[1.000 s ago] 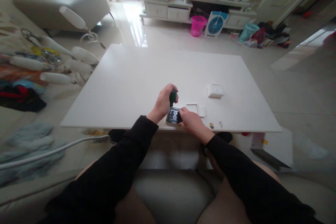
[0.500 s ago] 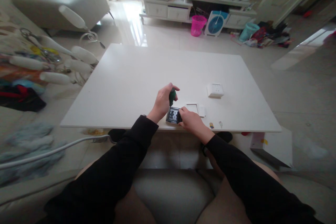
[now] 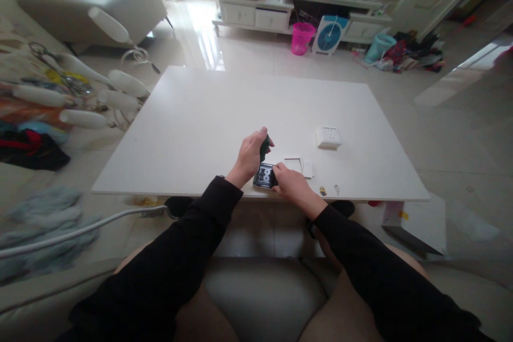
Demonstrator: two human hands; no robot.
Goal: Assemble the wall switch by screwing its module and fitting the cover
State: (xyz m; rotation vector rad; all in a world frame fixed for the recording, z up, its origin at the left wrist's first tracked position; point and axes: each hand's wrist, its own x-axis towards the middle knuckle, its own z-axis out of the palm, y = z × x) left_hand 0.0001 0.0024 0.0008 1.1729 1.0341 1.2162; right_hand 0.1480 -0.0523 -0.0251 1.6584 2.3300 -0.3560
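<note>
My left hand point(image 3: 251, 153) is wrapped round the dark green handle of a screwdriver point(image 3: 264, 148), held upright. Its tip points down at a wall socket point(image 3: 264, 176) whose dark back faces up near the table's front edge. From the right side, my right hand point(image 3: 290, 180) grips that socket, thumb on top. Just beyond my right hand lie a thin white square frame point(image 3: 293, 160) and a small white plate point(image 3: 308, 169). Whether the screwdriver tip sits in a screw is too small to make out.
A white socket on its box point(image 3: 328, 137) stands farther right on the white table point(image 3: 208, 117). Near the front edge lie a small yellow and dark piece point(image 3: 323, 191) and a tiny clear bag point(image 3: 336, 189). A white lamp point(image 3: 116, 85) stands beside the table's left edge.
My left hand has turned slightly about the screwdriver handle, and its fingers have curled in closer. My right hand and the socket stay in place.
</note>
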